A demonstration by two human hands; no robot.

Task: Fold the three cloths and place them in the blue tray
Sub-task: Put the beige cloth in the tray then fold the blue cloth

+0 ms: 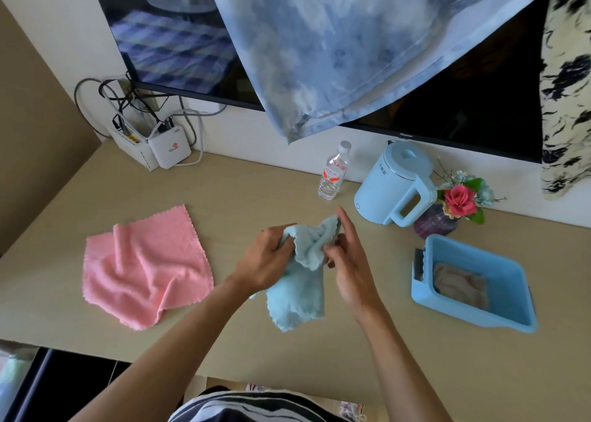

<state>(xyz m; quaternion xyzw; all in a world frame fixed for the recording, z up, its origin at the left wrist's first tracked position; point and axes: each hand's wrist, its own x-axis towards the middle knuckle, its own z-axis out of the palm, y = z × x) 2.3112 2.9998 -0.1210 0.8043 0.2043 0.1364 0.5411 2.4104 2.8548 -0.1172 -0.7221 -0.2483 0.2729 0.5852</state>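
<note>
Holding entry, centre of frame: light blue cloth, bunched at its upper end and gripped by both hands, raised above the worktop as far as can be judged.

- Left hand: fingers closed on the upper left of the bunch.
- Right hand: thumb and lower fingers pinching the upper right edge; index finger extended.
- Long axis: runs from the hands down toward the lower centre of frame, free end hanging loose. Both hands sit at the same end, so spreading likely begins there.
- Pink cloth: rumpled, unfolded, left of centre, nearer the left hand.
- Blue tray: right of frame, nearer the right hand; holds one pale folded cloth, partly hidden by the near wall.
- Judged progress: one in, two remaining.
</note>
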